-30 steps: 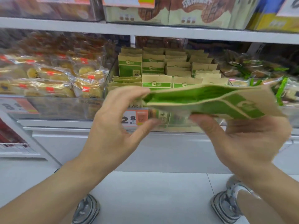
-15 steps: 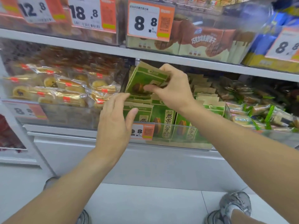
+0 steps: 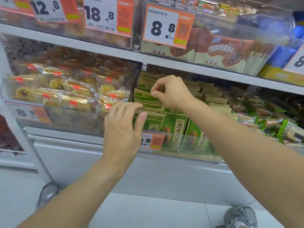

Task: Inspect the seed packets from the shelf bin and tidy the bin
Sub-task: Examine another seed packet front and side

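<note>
Green and tan seed packets [image 3: 176,127] stand in rows inside a clear plastic shelf bin [image 3: 197,140] on the middle shelf. My right hand [image 3: 172,92] reaches over the bin's left column and pinches the top edge of one seed packet [image 3: 144,96] that stands among the others. My left hand [image 3: 121,129] rests on the front packets of that same column, fingers spread over their tops and thumb against the front packet's face. An orange price tag [image 3: 153,141] on the bin front is partly hidden behind my left hand.
A clear bin of wrapped pastries [image 3: 74,96] sits to the left, and green-wrapped snacks [image 3: 271,124] to the right. The shelf above [image 3: 197,65] carries brown biscuit bags [image 3: 222,50] and large price tags. My shoes [image 3: 240,216] stand on the white floor below.
One second ago both hands held a seed packet flat before the shelf. My right hand carried it to the bin's left column and lowered it among the others; my left hand moved onto the front packets.
</note>
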`<state>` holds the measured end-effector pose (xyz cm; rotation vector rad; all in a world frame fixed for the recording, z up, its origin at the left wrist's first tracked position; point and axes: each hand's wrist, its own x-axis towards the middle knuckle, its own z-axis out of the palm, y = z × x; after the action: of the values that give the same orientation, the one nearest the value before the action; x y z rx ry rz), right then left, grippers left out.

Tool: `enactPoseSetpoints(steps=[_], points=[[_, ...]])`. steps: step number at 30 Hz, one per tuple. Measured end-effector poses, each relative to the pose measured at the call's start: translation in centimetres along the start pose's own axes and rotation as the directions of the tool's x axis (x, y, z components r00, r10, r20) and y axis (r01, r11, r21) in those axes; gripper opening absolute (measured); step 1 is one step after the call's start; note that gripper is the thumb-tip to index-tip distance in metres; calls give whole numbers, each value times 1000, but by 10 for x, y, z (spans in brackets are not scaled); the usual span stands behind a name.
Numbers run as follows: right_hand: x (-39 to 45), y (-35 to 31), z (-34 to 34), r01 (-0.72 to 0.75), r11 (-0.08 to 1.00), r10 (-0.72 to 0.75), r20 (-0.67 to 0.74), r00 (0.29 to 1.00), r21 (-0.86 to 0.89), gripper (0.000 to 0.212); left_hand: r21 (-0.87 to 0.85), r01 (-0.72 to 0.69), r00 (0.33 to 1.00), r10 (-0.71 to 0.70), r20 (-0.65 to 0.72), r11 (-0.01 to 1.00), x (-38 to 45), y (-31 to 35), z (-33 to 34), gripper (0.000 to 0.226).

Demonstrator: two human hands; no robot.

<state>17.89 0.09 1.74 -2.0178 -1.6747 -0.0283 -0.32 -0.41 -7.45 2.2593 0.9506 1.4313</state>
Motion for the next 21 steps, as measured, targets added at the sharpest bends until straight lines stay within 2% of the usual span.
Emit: enactPoseSetpoints(steps=[3, 5, 9, 12, 14, 17, 21], points=[[6, 3, -4, -60, 998, 62, 140, 988, -14, 5, -12, 8, 1000, -8, -7, 1000, -2, 3, 0, 37], [6, 5, -5, -88, 995, 77, 179, 981, 55, 8, -17, 5, 1000, -5, -11, 1000, -3, 3, 0, 37], [8, 12, 4, -137, 974, 133, 34, 990, 179, 17, -31, 4, 1000, -5, -18, 999, -1, 3, 1, 36], [12, 14, 8, -147, 973, 162, -69, 984, 180, 20, -43, 8, 1000, -9, -18, 999, -1, 3, 2, 34], [16, 13, 10, -166, 976, 176, -58, 983, 142, 21, -46, 12, 1000, -13, -13, 999, -1, 2, 2, 34], [19, 8, 12, -187, 979, 189, -10, 982, 85, 9, -49, 8, 1000, -8, -8, 999, -1, 2, 1, 36], [15, 5, 10, -149, 984, 154, -44, 987, 95, 7, -54, 2, 1000, -2, -11, 999, -2, 0, 0, 36]])
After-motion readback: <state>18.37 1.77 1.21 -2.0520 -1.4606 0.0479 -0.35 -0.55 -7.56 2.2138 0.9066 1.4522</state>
